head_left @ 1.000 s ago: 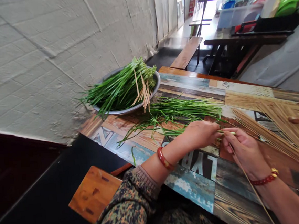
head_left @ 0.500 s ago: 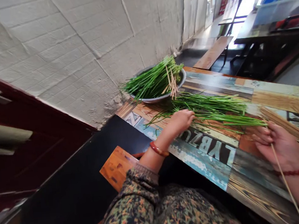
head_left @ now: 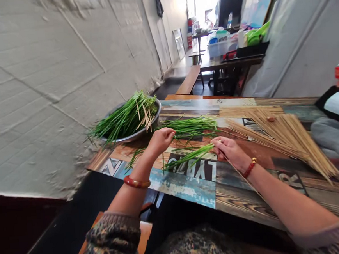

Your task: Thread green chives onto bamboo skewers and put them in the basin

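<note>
Bunch (head_left: 195, 156) of green stalks, stretched between both hands half a second ago, now slants from the right hand alone toward the tabletop's (head_left: 186, 190) near edge, tips lying on the boards. Left hand (head_left: 161, 139) is off it, poised by the leafy end of the loose pile (head_left: 195, 125).

Right hand (head_left: 230, 149): grasping, fingers pinched round the pale end of the bunch, with one thin skewer (head_left: 243, 172) running back under the forearm. Left hand: fingers curled in, tips together; cannot tell whether a strand is between them.

Progress, as judged: a good share looks done. Basin (head_left: 156, 114) on the tabletop's left edge, close to the wall (head_left: 65, 72), is heaped with greens (head_left: 124, 117); pale sticks (head_left: 147, 121) jut from them, likely finished bunches. Held bunch seems partly worked, its long stalks hanging loose. Left over: the loose pile, just right of the basin, and a large spread of bare skewers (head_left: 293, 136) toward the right edge.

Count: one basin, one held bunch, one loose pile, one skewer in hand. Pale sticks, roughly half a dozen, overlapping. Stalks and bare skewers too many to count. One small brown object (head_left: 271, 119) atop the skewers, unidentified.
</note>
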`<state>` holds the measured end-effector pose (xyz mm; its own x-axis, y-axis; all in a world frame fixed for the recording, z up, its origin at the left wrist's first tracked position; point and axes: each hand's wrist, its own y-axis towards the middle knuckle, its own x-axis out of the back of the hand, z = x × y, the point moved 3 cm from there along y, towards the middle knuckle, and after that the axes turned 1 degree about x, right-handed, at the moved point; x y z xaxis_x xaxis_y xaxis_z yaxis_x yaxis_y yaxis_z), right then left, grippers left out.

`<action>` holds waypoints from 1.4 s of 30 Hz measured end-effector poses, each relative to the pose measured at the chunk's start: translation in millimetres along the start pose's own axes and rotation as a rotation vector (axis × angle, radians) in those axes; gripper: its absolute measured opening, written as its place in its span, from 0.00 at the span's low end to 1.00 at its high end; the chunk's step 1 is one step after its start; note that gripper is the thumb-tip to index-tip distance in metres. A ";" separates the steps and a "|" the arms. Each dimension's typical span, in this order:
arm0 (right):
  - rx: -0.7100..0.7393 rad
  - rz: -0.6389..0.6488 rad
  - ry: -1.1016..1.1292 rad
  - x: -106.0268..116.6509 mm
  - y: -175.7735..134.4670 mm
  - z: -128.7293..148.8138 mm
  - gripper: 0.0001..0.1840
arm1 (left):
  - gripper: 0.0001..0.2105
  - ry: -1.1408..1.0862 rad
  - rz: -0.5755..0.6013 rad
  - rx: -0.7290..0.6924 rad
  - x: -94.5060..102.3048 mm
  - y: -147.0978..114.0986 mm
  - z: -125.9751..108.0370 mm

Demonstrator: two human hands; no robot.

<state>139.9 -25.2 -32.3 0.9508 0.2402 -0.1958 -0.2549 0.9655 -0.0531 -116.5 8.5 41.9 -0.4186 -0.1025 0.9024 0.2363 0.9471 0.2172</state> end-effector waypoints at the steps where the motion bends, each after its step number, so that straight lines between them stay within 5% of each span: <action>1: 0.004 0.004 -0.039 -0.8 0.4 -1.1 0.19 | 0.11 -0.001 0.024 -0.032 -6.9 10.4 -10.4; 7: 0.061 0.023 -0.156 -2.6 5.8 -5.7 0.18 | 0.11 0.114 0.105 -0.130 -57.3 63.2 -53.0; 14: 0.087 0.032 -0.149 -3.5 14.4 -8.2 0.14 | 0.08 0.208 0.114 -0.141 -90.0 88.2 -61.5; 26: 0.061 0.012 -0.130 -4.0 14.6 -4.7 0.13 | 0.04 0.100 0.002 -0.088 -74.4 71.6 -48.5; 32: 0.032 -0.072 -0.086 -2.6 12.7 -4.7 0.15 | 0.08 -0.233 0.007 -0.093 -72.5 61.5 -60.9; 42: 0.036 -0.163 -0.094 0.8 10.1 -0.3 0.19 | 0.15 -0.620 0.220 -0.059 -85.4 45.1 -69.6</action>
<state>138.0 -15.3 -33.3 0.9917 0.0875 -0.0947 -0.0918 0.9949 -0.0416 -9.1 38.8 0.5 -0.7786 0.3024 0.5499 0.4140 0.9060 0.0880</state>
